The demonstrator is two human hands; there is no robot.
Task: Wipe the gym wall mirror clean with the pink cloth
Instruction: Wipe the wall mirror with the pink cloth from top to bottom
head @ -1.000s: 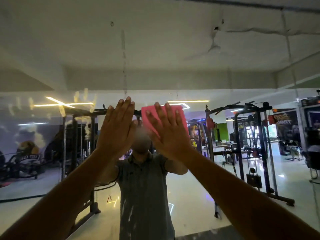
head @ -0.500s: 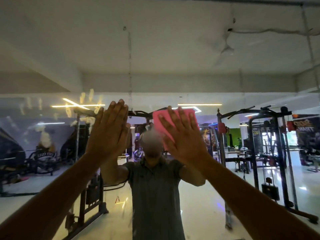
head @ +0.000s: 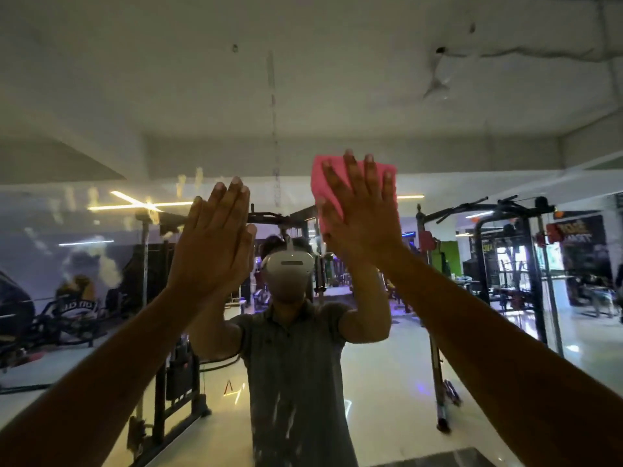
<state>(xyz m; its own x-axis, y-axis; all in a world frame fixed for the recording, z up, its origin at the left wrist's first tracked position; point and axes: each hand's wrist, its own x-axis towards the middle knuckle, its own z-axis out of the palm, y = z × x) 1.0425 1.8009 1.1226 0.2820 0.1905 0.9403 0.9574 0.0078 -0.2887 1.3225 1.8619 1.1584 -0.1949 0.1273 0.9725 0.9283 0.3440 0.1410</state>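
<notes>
Gym racks and ceiling lights fill the mirror (head: 101, 96) where two raised hands meet the glass.

Up on the glass, the pink cloth (head: 340, 183) sits flat under the right hand (head: 362, 214), whose fingers are spread straight across it, pressing rather than clutching. Just beside it and a little lower, the left hand (head: 215, 237) lies open against the mirror with its fingers straight and close together, holding nothing. Smudgy fingerprints (head: 188, 183) show on the glass up and left of that hand. Between the two forearms stands the person's reflection (head: 296, 365) in a grey shirt, and a weight rack (head: 505, 264) shows reflected off to the right.
</notes>
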